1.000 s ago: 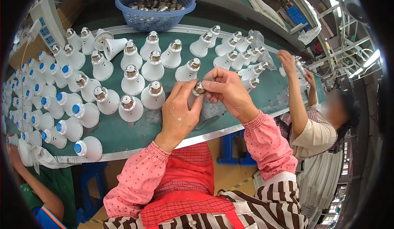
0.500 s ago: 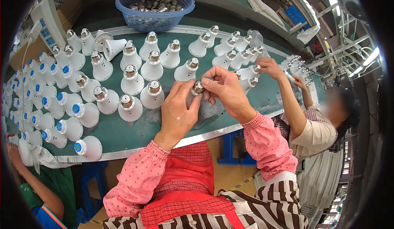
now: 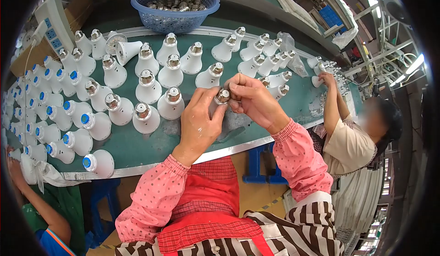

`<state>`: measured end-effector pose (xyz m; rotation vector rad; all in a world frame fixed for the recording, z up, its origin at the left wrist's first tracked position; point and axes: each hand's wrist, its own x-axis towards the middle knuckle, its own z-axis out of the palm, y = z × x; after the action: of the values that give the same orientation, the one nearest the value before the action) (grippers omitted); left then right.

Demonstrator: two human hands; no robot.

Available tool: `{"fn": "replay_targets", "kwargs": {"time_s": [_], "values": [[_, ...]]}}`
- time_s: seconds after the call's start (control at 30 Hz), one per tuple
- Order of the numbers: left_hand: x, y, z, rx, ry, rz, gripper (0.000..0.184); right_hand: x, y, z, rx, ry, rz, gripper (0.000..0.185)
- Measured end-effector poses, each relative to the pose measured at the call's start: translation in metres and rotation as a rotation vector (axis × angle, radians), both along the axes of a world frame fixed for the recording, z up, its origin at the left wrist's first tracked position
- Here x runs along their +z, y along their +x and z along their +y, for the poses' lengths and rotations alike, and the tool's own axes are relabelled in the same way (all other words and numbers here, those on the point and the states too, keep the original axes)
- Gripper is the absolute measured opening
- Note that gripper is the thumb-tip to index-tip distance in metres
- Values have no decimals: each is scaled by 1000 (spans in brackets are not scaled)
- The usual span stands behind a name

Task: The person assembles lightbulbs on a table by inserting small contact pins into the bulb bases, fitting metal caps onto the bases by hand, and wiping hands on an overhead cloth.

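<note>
My left hand [image 3: 200, 116] is wrapped round a light bulb [image 3: 222, 97] with a silver screw cap. The cap points up between thumb and fingers; most of the white body is hidden. Close against the cap's right side is my right hand [image 3: 253, 101], its thumb and fingers pinched together. Whatever they hold, if anything, is hidden. Behind my hands stand white bulbs with silver caps, such as this bulb [image 3: 171, 103]. Further left are rows of white bulbs with blue-ringed open necks, like this one [image 3: 99, 164].
A blue plastic basket [image 3: 169, 21] of metal caps stands at the back of the green table [image 3: 133, 153]. A power strip [image 3: 52, 29] is at the back left. A co-worker [image 3: 353, 141] reaches to bulbs on the right; another person's arm [image 3: 48, 214] is at lower left.
My right fingers have shifted slightly off the top of the cap to its side. The right co-worker's hands have moved back and right, away from the near bulbs.
</note>
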<state>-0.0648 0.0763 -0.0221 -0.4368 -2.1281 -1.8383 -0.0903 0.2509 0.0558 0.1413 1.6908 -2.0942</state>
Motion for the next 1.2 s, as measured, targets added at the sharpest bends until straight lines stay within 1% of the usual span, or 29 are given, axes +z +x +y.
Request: {"fn": "replay_targets", "kwargs": {"time_s": [0.2, 0.3, 0.4, 0.5, 0.6, 0.7, 0.8, 0.9, 0.93, 1.0, 1.1, 1.2], "values": [[2, 1, -1, -7, 3, -20, 39, -3, -2, -1, -14, 28, -14, 9], [9, 3, -4, -43, -17, -94, 38, -1, 0, -4, -13, 37, -2, 8], [7, 2, -4, -40, -18, -81, 37, 0, 3, -7, -17, 102, 40, 8], [1, -1, -1, -10, -46, -17, 37, -3, 1, -5, 24, 192, 145, 8], [3, -1, 0, -18, -29, -23, 36, 1, 0, -7, 6, 207, 112, 7], [2, -1, 0, -10, 6, -2, 36, 0, -4, -4, 21, 195, 70, 5], [8, 2, -3, -32, -32, -54, 35, 1, -2, -4, 14, 160, 54, 6], [2, -1, -1, -10, -12, 13, 36, -4, 0, 1, 28, 39, 45, 10], [2, 0, -2, -19, -14, -15, 36, -4, 1, 2, 21, 21, 45, 11], [5, 1, -3, -44, -21, -72, 36, -5, 4, 3, 2, -19, 44, 14], [-1, 0, 1, -18, 11, -24, 36, -3, 16, 5, -85, -26, 89, 14], [-3, -1, 17, -7, -6, 49, 36, -6, 36, 9, -267, 44, 191, 14]]}}
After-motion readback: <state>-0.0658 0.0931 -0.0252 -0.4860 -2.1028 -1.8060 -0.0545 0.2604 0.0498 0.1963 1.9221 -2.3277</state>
